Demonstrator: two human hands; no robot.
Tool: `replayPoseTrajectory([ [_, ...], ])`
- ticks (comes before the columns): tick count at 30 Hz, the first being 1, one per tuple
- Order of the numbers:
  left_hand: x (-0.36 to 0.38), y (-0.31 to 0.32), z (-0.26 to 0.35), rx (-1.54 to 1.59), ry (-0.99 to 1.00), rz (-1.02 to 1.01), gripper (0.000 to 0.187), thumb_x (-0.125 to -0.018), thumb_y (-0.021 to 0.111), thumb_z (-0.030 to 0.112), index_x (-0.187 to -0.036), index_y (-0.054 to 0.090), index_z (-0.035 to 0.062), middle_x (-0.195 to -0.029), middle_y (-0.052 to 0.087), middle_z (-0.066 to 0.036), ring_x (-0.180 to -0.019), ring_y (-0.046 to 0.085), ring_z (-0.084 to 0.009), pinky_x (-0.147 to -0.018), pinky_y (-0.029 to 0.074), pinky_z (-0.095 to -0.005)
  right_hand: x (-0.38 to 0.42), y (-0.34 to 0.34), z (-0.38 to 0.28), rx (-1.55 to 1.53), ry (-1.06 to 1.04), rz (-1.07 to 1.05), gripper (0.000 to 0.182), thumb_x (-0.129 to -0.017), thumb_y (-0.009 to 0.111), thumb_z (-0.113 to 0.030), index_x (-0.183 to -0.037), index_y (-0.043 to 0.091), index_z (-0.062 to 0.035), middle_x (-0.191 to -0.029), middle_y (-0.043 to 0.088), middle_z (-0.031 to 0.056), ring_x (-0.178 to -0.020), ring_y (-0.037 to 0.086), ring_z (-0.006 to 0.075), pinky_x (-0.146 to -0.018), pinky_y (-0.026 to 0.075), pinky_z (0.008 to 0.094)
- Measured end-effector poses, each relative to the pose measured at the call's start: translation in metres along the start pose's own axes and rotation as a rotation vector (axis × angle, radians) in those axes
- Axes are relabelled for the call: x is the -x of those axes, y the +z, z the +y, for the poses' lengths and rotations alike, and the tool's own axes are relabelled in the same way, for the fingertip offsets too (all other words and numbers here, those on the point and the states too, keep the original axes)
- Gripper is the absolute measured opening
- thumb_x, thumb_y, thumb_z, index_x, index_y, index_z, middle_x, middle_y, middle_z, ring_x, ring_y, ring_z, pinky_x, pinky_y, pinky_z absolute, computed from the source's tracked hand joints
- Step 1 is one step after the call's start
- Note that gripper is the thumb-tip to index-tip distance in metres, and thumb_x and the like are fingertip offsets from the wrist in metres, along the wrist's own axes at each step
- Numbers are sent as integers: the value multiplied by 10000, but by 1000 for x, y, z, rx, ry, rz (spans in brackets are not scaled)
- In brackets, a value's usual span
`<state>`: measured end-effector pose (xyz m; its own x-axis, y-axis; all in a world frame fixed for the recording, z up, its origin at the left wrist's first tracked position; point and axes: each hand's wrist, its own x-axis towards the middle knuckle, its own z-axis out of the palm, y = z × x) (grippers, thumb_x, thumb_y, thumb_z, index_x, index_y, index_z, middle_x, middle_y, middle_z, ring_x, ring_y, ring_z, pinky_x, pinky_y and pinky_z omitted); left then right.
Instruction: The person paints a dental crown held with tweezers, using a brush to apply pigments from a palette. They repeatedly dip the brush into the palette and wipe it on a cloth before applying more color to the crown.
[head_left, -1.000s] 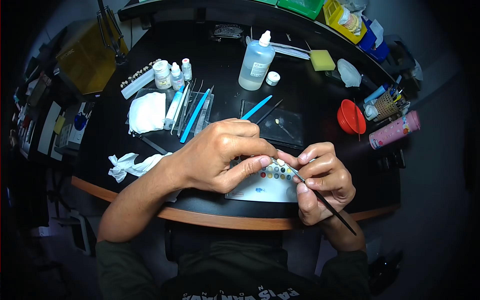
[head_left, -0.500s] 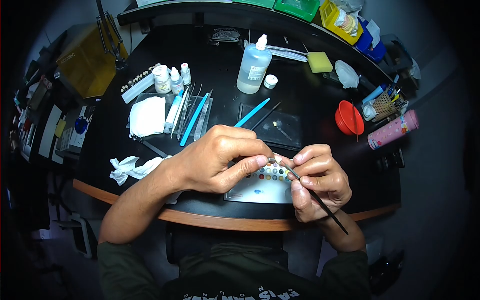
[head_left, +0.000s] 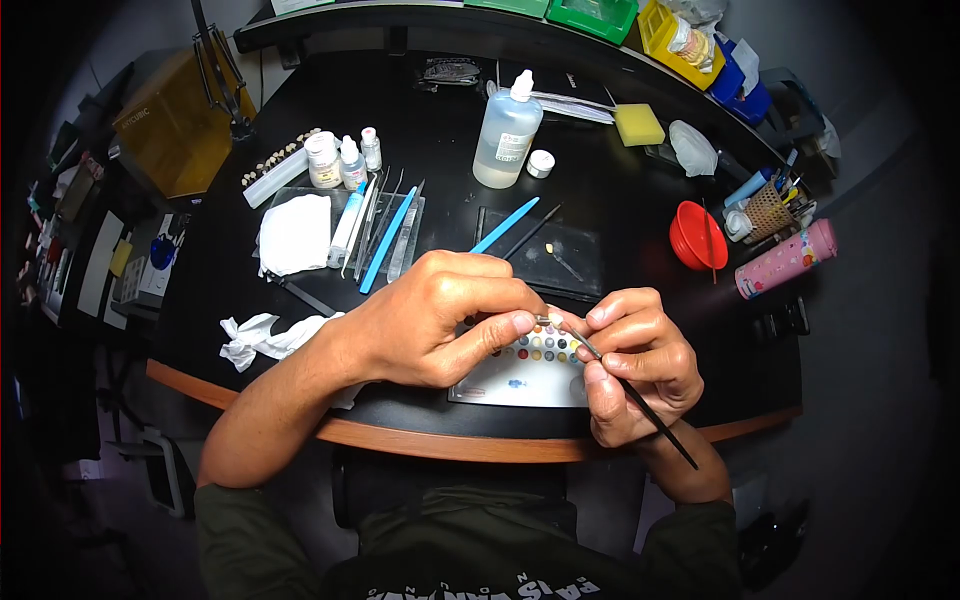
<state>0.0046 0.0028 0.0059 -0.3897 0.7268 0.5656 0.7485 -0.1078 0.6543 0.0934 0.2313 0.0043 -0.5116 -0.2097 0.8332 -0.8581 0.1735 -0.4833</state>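
Observation:
My left hand [head_left: 450, 315] pinches a small tooth-coloured piece [head_left: 556, 320] with a metallic part beside the thumb tip. In my right hand [head_left: 645, 365] is a thin dark-handled brush [head_left: 652, 416], gripped between thumb and fingers, its shaft slanting down to the right. The brush's front end reaches right up to the small piece, and the fingertips partly hide both. Beneath the hands lies a white palette [head_left: 540, 391] with rows of coloured dots, partly covered by my fingers.
Behind the hands are a dark slab [head_left: 580, 265], a blue-handled tool [head_left: 505, 226] and a large clear bottle [head_left: 505, 140]. Instruments, small bottles and white tissue [head_left: 295, 235] lie left. A red bowl [head_left: 695, 240] and pink flask [head_left: 788, 260] stand right.

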Motion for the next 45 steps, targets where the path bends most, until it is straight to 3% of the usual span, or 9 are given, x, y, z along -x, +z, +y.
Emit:
replayPoseTrajectory([
  [10,-5,12,16,-48,-150,167,112,-975,709,76,-958,715,-35,-805,702,-140,-680,689,-237,-600,528,-340,5,3,10,-44,38,146,194,-870,652,131,-1003,564,22,-919,654,163,-1027,640,281,-866,677,439],
  [15,-2,20,17,77,-273,226,149,-1032,673,111,-968,677,-24,-741,672,-101,-615,641,-134,-562,485,-295,3,2,13,-26,23,175,184,-883,647,121,-1015,563,25,-938,652,165,-1045,628,271,-880,675,436],
  [18,0,20,20,182,-405,195,151,-1076,618,115,-1048,658,-28,-805,668,-42,-720,638,-74,-626,505,-250,-2,1,11,-30,15,194,180,-889,642,115,-1028,564,30,-946,651,161,-1071,616,270,-892,673,434],
  [19,1,20,19,215,-402,189,162,-1092,600,131,-1093,640,-26,-866,663,-31,-761,632,-64,-661,507,-235,-5,1,7,-16,31,191,188,-887,638,114,-1039,567,29,-943,654,156,-1087,607,271,-923,658,441],
  [20,2,29,11,222,-322,290,145,-1072,628,131,-1055,642,-12,-738,634,-16,-593,559,-59,-543,445,-258,-8,3,5,-16,29,196,193,-883,638,115,-1040,568,27,-944,658,155,-1090,606,272,-937,649,446],
  [27,0,23,22,598,-455,228,284,-1142,492,241,-1109,657,12,-802,605,14,-692,521,-31,-613,431,-223,-19,35,-14,-97,91,345,195,-881,592,88,-1059,578,12,-983,694,140,-1168,572,257,-1088,463,420],
  [33,3,26,13,984,-416,239,410,-1155,386,327,-1119,641,9,-807,535,18,-641,410,-41,-572,357,-210,-21,72,-14,-17,9,489,225,-873,598,130,-1050,530,8,-989,674,141,-1057,606,239,-982,526,387],
  [41,2,28,16,1129,-436,307,383,-1139,389,299,-1040,601,-4,-839,541,-26,-712,451,-78,-623,384,-229,-12,78,-7,313,-71,437,227,-851,728,65,-998,592,-42,-901,696,82,-975,616,262,-855,564,367],
  [45,7,28,14,1129,-409,266,420,-1133,381,297,-1169,606,-56,-921,618,-67,-755,500,-88,-699,417,-238,-9,75,-8,367,-88,417,274,-850,781,35,-1036,602,-58,-898,715,59,-956,626,259,-852,567,372],
])
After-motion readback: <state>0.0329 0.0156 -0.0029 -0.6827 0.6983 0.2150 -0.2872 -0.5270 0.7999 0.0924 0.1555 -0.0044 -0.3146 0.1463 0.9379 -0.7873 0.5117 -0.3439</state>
